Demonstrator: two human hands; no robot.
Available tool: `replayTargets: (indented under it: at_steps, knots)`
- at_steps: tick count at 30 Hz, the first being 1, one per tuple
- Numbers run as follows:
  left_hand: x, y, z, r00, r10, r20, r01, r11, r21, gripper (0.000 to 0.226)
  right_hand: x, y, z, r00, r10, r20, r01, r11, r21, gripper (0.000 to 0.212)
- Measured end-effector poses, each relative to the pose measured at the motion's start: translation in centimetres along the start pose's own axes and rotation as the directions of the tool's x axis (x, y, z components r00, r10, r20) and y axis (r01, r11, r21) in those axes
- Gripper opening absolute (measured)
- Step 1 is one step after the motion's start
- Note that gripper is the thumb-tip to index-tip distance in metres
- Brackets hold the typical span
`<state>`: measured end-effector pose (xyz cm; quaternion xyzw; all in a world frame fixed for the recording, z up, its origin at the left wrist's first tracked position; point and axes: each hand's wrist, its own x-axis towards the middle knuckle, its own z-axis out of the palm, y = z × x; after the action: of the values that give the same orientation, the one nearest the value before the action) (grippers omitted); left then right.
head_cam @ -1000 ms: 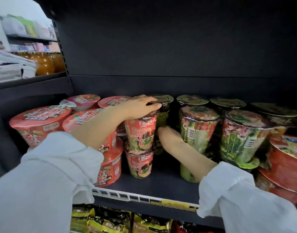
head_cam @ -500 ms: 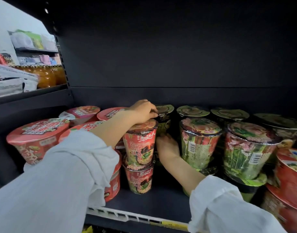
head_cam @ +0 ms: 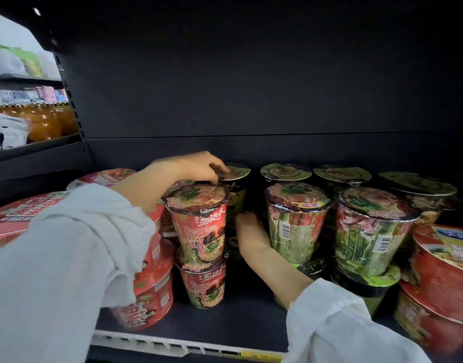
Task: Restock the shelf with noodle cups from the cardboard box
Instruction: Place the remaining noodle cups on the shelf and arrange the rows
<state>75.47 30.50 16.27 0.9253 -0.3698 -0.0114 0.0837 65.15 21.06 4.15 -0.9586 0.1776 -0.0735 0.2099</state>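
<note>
Both hands are deep in the shelf (head_cam: pixel 172 344), working around a two-high stack of red noodle cups. The left hand (head_cam: pixel 196 167) reaches over the top red cup (head_cam: pixel 199 218), its fingers curled onto the lid of a dark cup (head_cam: pixel 237 176) just behind. The right hand (head_cam: pixel 250 231) is pushed into the gap to the right of the stack; its fingertips are hidden behind the cups, so whether it grips anything cannot be told. The cardboard box is not in view.

The main risk, as I judge it, is the stack tipping. The top red cup sits on the narrow lid of the lower red cup (head_cam: pixel 203 281), and the left wrist passes right over it, so a brush of the forearm or sleeve could knock it toward the near edge. The right arm lies along the green cups (head_cam: pixel 296 221) on the right; pulling it back carelessly could drag one of them forward.

Room is tight: red bowls (head_cam: pixel 151 297) crowd the left, green stacks and more bowls fill the right. The open strip of shelf floor lies near the front rail, in front of the red stack, with plenty of free height above the cups
</note>
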Motion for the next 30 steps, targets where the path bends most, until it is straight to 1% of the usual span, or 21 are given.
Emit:
replayTargets:
  at_steps: [1, 2, 4, 6, 9, 11, 15, 21, 25, 30]
  knots:
    - [0.1, 0.2, 0.1, 1.000, 0.002, -0.013, -0.002, 1.000, -0.017, 0.035, 0.1, 0.1, 0.0, 1.000, 0.003, 0.007, -0.003, 1.000, 0.019, 0.038]
    - [0.2, 0.5, 0.4, 0.999, 0.010, -0.031, -0.011, 1.000, -0.022, 0.034, 0.1, 0.1, -0.1, 1.000, 0.001, 0.021, -0.002, 0.999, 0.038, 0.039]
    - [0.5, 1.2, 1.0, 0.995, 0.031, -0.091, -0.031, 1.000, 0.002, 0.041, 0.1, -0.1, -0.1, 0.999, 0.006, 0.040, -0.007, 1.000, 0.021, 0.040]
    - [0.9, 1.7, 1.6, 0.990, 0.055, -0.129, -0.051, 0.998, 0.033, 0.046, 0.1, -0.1, -0.1, 1.000, 0.014, 0.021, -0.014, 1.000, 0.006, 0.039]
    - [1.1, 2.0, 2.2, 0.991, 0.075, -0.112, -0.071, 0.996, 0.045, 0.046, 0.0, -0.1, -0.3, 1.000, -0.009, 0.009, 0.009, 1.000, -0.024, 0.041]
    - [0.9, 1.9, 2.3, 0.990, 0.077, -0.122, -0.075, 0.997, 0.018, 0.043, 0.0, -0.1, -0.4, 0.999, -0.033, -0.009, 0.032, 0.998, -0.053, 0.040]
    - [0.8, 1.6, 2.3, 0.991, 0.046, -0.127, -0.049, 0.999, -0.018, 0.043, 0.1, -0.4, 0.1, 0.996, -0.068, -0.055, 0.064, 0.995, -0.081, 0.037]
    - [0.8, 1.6, 2.1, 0.992, 0.037, -0.121, -0.040, 0.999, -0.029, 0.046, 0.0, 0.1, 0.0, 0.991, -0.118, -0.062, 0.107, 0.982, -0.153, 0.037]
    - [0.6, 1.6, 2.0, 0.991, 0.050, -0.125, -0.054, 0.998, -0.030, 0.047, 0.0, 0.1, 0.0, 0.987, -0.160, -0.017, 0.153, 0.965, -0.215, 0.037]
    - [0.6, 1.4, 1.8, 0.990, 0.060, -0.124, -0.061, 0.998, -0.005, 0.046, 0.0, -0.2, -0.1, 0.973, -0.226, -0.047, 0.203, 0.933, -0.297, 0.031]
